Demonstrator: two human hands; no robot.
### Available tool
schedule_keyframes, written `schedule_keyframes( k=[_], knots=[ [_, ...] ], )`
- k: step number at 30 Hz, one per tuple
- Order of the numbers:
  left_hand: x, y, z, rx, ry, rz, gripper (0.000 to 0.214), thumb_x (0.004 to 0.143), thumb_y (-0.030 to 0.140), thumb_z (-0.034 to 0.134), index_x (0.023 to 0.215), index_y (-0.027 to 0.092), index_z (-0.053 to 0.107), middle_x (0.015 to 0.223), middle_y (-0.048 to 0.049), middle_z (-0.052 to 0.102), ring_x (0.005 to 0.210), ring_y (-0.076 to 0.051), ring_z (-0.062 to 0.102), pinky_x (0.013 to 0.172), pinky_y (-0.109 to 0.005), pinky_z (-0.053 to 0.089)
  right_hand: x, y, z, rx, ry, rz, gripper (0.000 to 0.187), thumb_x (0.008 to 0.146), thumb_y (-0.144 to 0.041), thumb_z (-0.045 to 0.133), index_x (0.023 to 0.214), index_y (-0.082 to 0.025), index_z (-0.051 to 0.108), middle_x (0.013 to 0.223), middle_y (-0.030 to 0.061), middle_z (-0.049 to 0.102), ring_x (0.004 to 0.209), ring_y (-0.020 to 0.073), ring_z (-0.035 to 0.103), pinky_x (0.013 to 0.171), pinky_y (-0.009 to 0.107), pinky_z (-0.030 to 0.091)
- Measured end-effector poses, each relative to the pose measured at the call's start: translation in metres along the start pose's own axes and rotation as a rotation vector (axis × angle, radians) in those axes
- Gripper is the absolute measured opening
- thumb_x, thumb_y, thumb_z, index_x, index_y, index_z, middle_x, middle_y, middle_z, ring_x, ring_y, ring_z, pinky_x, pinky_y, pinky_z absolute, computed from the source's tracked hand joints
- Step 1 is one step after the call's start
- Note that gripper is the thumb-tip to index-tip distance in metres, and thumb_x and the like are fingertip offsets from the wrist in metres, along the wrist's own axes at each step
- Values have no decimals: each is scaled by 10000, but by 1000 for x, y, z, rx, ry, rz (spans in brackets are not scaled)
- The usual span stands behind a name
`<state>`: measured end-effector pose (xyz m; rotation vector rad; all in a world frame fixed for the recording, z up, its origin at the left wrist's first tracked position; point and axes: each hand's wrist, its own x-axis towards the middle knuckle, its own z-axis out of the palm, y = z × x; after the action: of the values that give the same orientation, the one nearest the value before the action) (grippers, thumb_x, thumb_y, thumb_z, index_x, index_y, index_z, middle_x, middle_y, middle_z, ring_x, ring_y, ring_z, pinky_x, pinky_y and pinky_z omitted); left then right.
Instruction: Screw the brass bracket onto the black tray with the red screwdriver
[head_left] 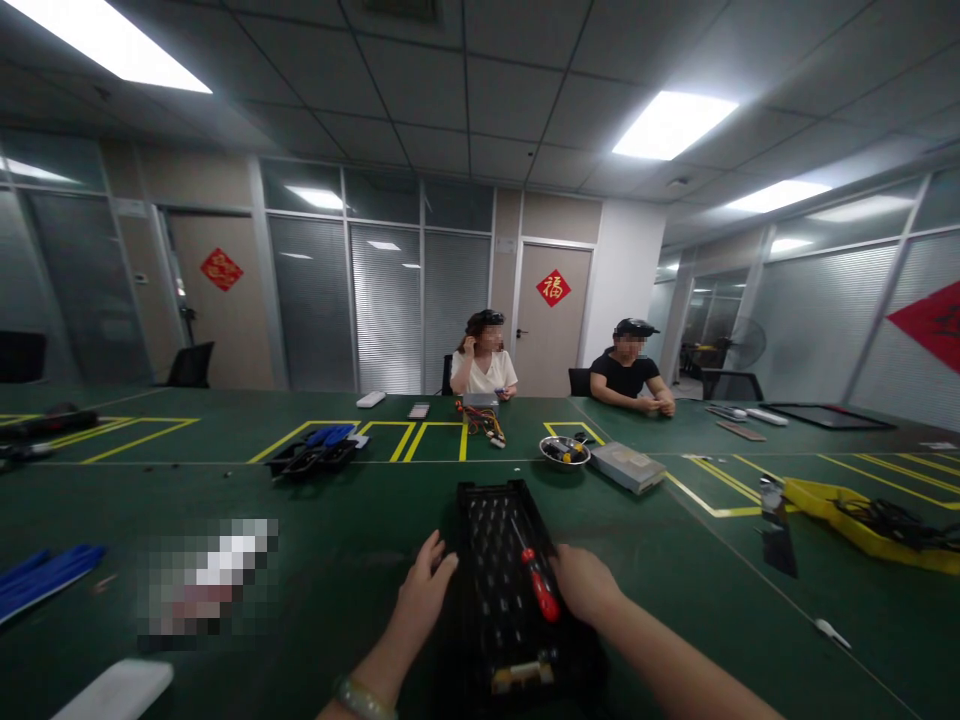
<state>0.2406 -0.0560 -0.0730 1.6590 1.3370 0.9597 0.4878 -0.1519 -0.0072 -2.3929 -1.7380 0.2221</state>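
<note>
A long black plastic tray [487,600] lies on the table right in front of me, with rows of small shiny bumps on its floor. Inside it, along the right side, rests a screwdriver [540,585] with a red and black handle. A small yellowish piece [521,675] sits at the tray's near end. My left hand [420,590] is just left of the tray, thumb and fingers apart, holding nothing I can make out. My right hand [586,582] is closed at the tray's right edge, its fingertips partly hidden.
Farther off are a black tray with blue gloves [319,450], a metal bowl [565,452], a grey box [628,467] and a power supply with wires [480,402]. A yellow bin [862,530] stands right; blue gloves [52,580] lie left. Two people sit opposite.
</note>
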Motion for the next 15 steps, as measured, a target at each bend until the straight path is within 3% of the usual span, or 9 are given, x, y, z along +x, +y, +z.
schedule_keyframes(
  k=[3,11,14,15],
  knots=[
    [0,-1,2,-36,28,-18,542,944,364,513,1438,182,388,1377,-131,578,1298,-246,529,1114,-400,365,-2,40,-18,-7,3,3,325,999,-311,378,998,-159,666,1011,151,727,959,281,695,787,347,484],
    [-9,10,-3,-14,-12,-45,539,948,373,478,1450,200,384,1387,-101,573,1298,-247,522,1101,-407,359,-30,175,-79,-68,45,100,380,956,-334,332,1055,-175,662,1048,169,724,1050,304,673,881,348,477],
    [-11,14,-5,5,-29,-63,541,952,373,456,1459,204,370,1405,-96,557,1308,-248,508,1094,-409,357,-46,225,-92,-92,81,135,371,882,-356,384,1009,-224,706,1030,155,735,1030,322,683,875,364,508],
    [-11,14,-5,8,-33,-67,539,954,372,449,1460,203,368,1410,-95,552,1313,-248,502,1094,-409,355,-49,243,-92,-106,155,143,373,854,-366,393,979,-243,722,1017,148,741,1011,324,691,863,371,525]
  ],
)
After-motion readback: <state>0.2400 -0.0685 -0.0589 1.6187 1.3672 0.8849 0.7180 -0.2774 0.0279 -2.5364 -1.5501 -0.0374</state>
